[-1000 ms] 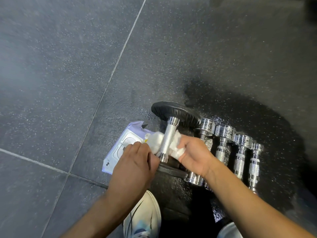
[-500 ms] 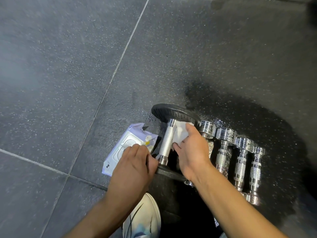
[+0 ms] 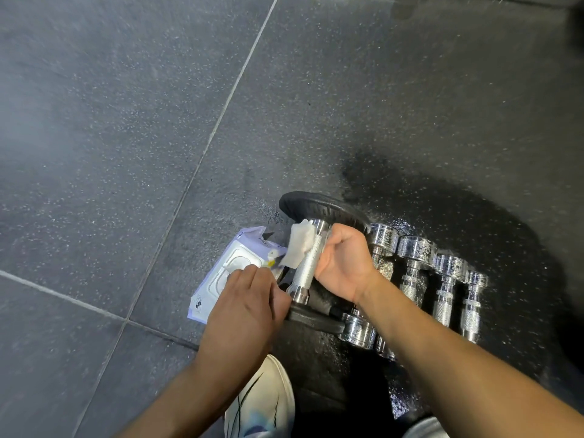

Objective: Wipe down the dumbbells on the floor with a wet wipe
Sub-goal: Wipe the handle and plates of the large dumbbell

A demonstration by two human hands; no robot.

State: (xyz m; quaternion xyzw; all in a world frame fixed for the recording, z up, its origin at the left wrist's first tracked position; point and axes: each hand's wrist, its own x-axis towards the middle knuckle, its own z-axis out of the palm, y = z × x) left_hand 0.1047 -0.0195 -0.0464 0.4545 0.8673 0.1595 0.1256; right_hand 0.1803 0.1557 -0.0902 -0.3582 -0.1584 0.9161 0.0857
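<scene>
A dumbbell with black plates and a knurled silver handle (image 3: 308, 262) lies on the dark floor. My right hand (image 3: 344, 263) curls round the handle from the right, with a white wet wipe (image 3: 298, 245) wrapped under it and sticking out on the left side. My left hand (image 3: 249, 298) grips the near black plate (image 3: 316, 320) at its left edge. To the right, several small chrome dumbbells (image 3: 414, 273) lie side by side.
A white and lilac wet-wipe pack (image 3: 221, 276) lies on the floor left of the handle, partly under my left hand. A white shoe (image 3: 262, 403) shows at the bottom. Floor around the chrome dumbbells looks wet and dark.
My right hand has turned round the handle from its top to its right side, and the wipe now pokes out on the left. My left hand stays on the near plate.
</scene>
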